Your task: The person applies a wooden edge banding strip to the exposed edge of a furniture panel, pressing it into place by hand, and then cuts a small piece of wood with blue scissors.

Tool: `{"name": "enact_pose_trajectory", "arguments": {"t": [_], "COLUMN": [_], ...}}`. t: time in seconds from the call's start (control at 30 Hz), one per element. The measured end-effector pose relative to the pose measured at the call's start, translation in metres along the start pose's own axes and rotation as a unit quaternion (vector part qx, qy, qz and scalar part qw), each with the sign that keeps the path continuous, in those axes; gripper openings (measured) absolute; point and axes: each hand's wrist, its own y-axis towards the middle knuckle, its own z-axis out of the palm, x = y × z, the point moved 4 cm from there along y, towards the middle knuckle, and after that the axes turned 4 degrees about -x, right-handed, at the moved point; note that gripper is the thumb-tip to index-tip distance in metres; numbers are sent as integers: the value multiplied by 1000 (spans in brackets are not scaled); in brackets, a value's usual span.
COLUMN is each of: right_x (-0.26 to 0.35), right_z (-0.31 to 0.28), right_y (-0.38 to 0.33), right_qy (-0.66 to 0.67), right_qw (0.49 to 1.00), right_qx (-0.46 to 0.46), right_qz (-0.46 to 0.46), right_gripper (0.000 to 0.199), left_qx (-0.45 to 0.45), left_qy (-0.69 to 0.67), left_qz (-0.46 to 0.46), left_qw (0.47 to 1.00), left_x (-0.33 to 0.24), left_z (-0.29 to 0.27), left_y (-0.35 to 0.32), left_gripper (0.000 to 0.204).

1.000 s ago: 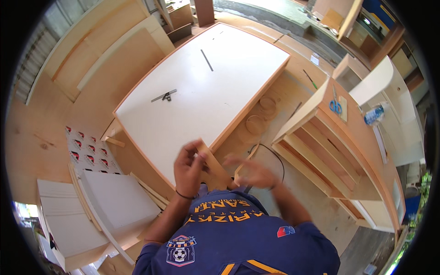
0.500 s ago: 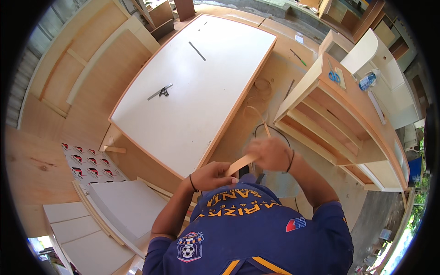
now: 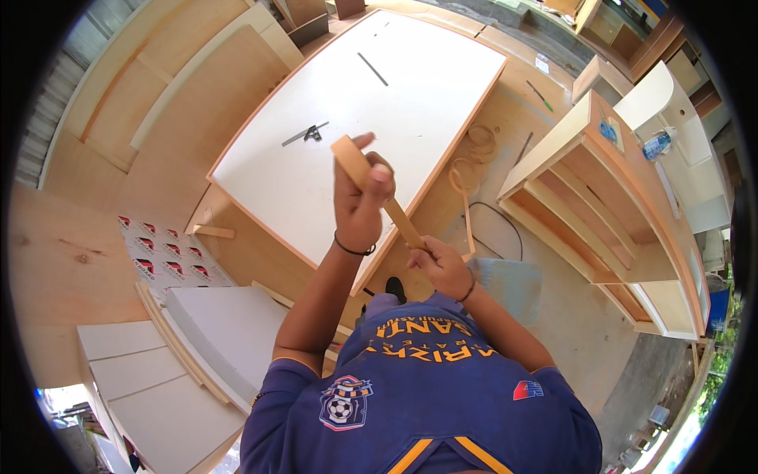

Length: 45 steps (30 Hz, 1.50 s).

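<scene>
The left hand (image 3: 359, 207) now lifts the tan edging strip (image 3: 377, 188) above the white tabletop (image 3: 410, 103); right hand (image 3: 442, 265) pinches its lower end, pulling it taut

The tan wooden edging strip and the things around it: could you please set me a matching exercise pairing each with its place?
1. tan wooden edging strip
2. black metal square tool
3. clear plastic bottle with blue label
4. loose tan strip coils

a. on the wooden shelf unit
b. on the large white board
c. held by left hand and right hand
d. beside the board's right edge

Pairs: 1-c, 2-b, 3-a, 4-d
</scene>
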Motion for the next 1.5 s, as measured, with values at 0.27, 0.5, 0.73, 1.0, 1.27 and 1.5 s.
{"name": "enact_pose_trajectory", "arguments": {"t": [0.27, 0.5, 0.73, 1.0, 1.27, 1.5], "right_x": [44, 66, 81, 21, 41, 56], "right_z": [-8, -54, -46, -15, -37, -86], "right_y": [2, 22, 25, 9, 13, 25], "right_qy": [-242, -367, -56, -2, -188, -404], "right_qw": [969, 917, 984, 995, 973, 882], "right_qx": [14, 68, 155, 102, 136, 131], "right_qz": [-48, -138, -69, 21, -6, -202], "right_gripper": [28, 23, 34, 20, 22, 19], "left_qx": [239, 444, 330, -9, 291, 541], "left_qy": [499, 419, -309, -251, 514, 160], "left_qz": [39, -145, -453, -94, 74, -430], "left_qw": [832, 778, 769, 963, 803, 705], "left_x": [33, 78, 10, -31, 59, 74], "left_z": [15, -10, 10, 5, 32, 18], "left_y": [-22, -71, -77, -24, -54, -99], "left_gripper": [33, 45, 37, 19, 23, 50]}}
